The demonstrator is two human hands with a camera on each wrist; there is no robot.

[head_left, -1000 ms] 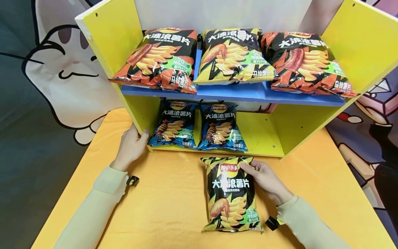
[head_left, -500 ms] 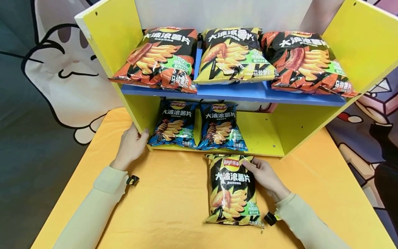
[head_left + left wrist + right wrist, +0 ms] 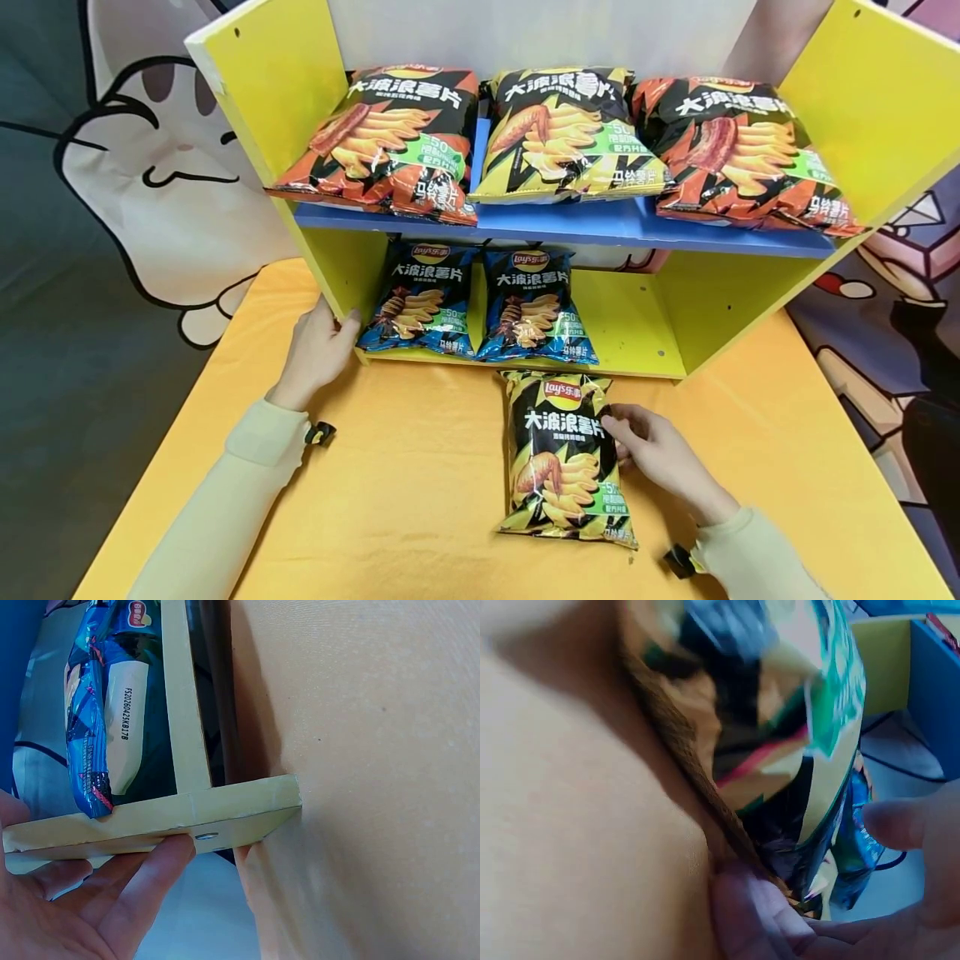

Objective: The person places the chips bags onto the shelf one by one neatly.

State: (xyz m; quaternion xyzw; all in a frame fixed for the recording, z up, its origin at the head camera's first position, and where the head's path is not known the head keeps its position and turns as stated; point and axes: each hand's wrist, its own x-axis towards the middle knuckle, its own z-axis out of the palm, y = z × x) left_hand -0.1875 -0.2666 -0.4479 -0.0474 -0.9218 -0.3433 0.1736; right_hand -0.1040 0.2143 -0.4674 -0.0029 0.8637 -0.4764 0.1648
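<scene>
A yellow-and-black bag of chips (image 3: 558, 467) lies face up on the orange tabletop, in front of the shelf. My right hand (image 3: 663, 454) is at its upper right edge. In the right wrist view the fingers (image 3: 754, 907) touch the bag's edge from below, while the thumb (image 3: 896, 825) stands apart from it. My left hand (image 3: 315, 354) grips the front edge of the shelf's left side panel (image 3: 247, 806), thumb on the inner side and fingers outside. Two blue chip bags, one at the left (image 3: 416, 300) and one beside it (image 3: 531, 308), stand on the lower level.
The yellow shelf's lower right part shows bare board (image 3: 626, 325). On the blue upper board (image 3: 555, 225) lie a red bag (image 3: 382, 142) at left, a yellow one (image 3: 562, 142) in the middle and another red one (image 3: 738, 154) at right. Orange cloth (image 3: 405, 483) covers the table.
The yellow-and-black bag has slid slightly up toward the shelf and a little right. My right hand has loosened its hold and moved down along the bag's edge. The left hand has stayed put.
</scene>
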